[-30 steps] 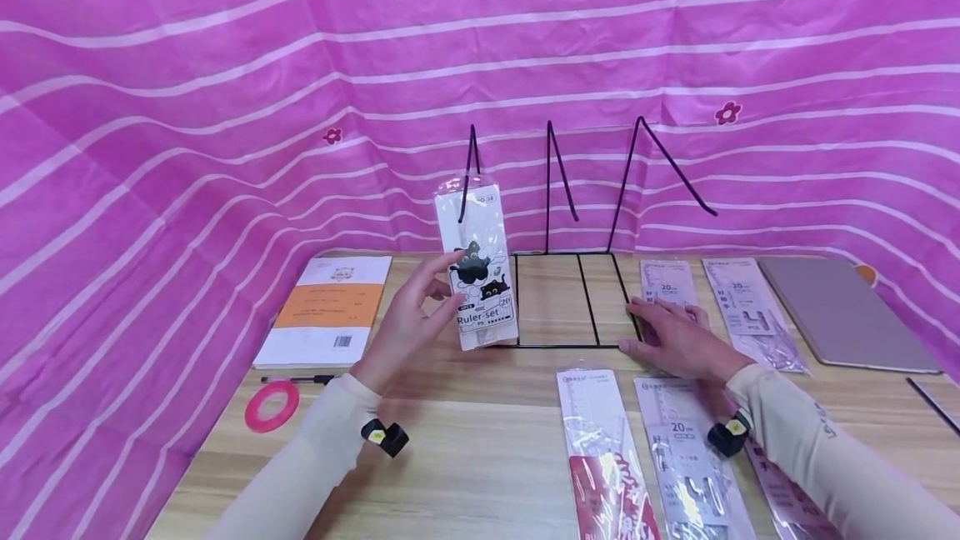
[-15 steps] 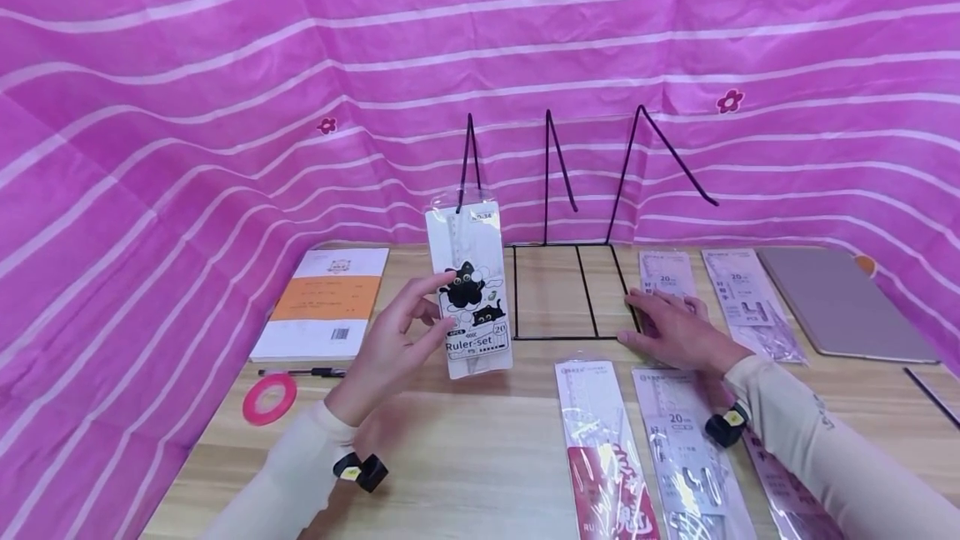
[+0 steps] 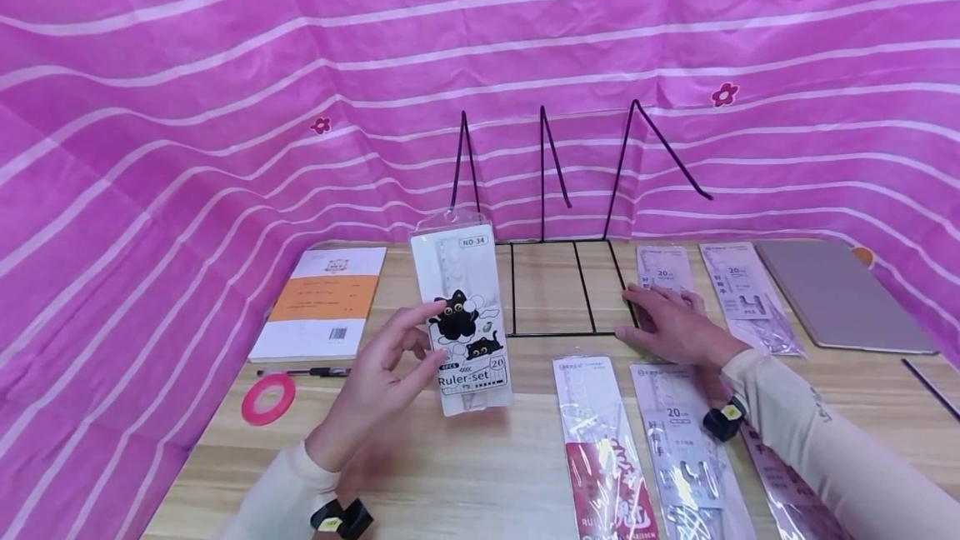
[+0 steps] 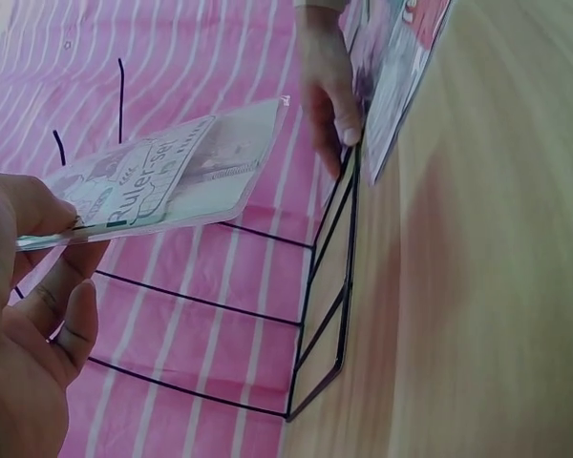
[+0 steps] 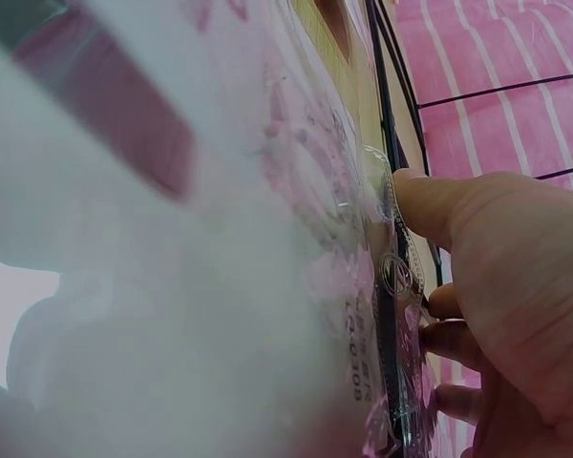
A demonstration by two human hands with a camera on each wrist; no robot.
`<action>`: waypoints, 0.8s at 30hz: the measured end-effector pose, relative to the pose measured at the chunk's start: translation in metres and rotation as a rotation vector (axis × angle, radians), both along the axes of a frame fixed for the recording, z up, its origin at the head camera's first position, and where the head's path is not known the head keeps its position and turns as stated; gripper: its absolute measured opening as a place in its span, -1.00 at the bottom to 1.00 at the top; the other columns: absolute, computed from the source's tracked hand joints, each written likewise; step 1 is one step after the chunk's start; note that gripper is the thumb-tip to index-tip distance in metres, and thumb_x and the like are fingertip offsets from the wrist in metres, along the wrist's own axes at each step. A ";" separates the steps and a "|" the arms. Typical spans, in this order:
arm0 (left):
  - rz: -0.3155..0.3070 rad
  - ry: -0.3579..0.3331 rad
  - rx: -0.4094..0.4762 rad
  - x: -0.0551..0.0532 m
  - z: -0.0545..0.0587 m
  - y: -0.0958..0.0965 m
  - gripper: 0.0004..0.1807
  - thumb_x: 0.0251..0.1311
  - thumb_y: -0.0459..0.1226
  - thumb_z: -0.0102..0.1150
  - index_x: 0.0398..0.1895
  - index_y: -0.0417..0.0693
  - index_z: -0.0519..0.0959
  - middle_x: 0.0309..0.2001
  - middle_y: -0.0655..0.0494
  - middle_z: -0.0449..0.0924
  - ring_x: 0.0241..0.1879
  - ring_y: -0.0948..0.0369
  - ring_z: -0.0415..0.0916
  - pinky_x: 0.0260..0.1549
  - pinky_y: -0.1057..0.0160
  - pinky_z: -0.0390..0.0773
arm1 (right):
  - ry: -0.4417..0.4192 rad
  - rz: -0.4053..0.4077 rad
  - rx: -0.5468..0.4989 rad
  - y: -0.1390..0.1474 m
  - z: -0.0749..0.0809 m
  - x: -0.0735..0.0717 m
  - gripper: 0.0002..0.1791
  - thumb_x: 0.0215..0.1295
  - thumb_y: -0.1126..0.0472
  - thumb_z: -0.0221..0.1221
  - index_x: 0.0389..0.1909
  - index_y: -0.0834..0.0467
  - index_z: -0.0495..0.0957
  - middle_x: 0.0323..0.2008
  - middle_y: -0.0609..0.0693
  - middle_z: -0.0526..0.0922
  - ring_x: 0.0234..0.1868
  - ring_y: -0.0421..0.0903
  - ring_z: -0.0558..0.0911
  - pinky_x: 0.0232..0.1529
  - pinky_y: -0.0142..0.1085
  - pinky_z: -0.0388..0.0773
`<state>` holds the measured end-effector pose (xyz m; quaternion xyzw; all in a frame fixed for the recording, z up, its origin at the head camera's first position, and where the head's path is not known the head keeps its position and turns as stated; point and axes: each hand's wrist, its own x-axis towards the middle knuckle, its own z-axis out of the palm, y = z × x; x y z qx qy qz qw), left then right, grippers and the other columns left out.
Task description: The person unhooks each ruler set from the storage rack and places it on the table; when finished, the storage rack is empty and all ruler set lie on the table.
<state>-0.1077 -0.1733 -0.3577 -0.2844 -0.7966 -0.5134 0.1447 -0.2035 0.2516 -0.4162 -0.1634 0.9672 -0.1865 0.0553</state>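
A clear-sleeved ruler set [image 3: 465, 323] with black cats on its card hangs in my left hand [image 3: 390, 373], pinched at its left edge between thumb and fingers. Its top hole is at the front tip of the left hook of a black wire rack [image 3: 551, 335]; whether the tip is through the hole I cannot tell. In the left wrist view the ruler set [image 4: 172, 181] is seen edge-on. My right hand [image 3: 678, 323] rests on the right side of the rack's base, thumb by the front corner, fingers fairly straight, beside a pink ruler pack [image 3: 664, 263].
Several more ruler packs lie at the right, one with a red panel [image 3: 607, 482]. A grey notebook [image 3: 843, 294] is at the far right. At the left lie a white and orange booklet [image 3: 322, 298], a pen [image 3: 300, 372] and pink tape [image 3: 268, 398]. Striped pink cloth [image 3: 480, 23] stands behind.
My left hand has drawn the ruler set forward and down along the left hook to its front tip. The right hand has stayed on the rack's base. The head view has shifted slightly.
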 end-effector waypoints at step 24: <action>-0.076 -0.339 0.001 0.026 -0.030 0.000 -0.28 0.37 -0.37 0.34 0.55 0.13 0.35 -0.21 0.00 0.62 -0.28 0.30 0.59 -0.40 0.37 0.64 | -0.013 -0.010 0.003 0.001 -0.003 -0.002 -0.04 0.43 -0.37 0.18 0.59 0.19 0.26 0.61 0.32 0.20 0.62 0.43 0.08 0.51 0.45 -0.19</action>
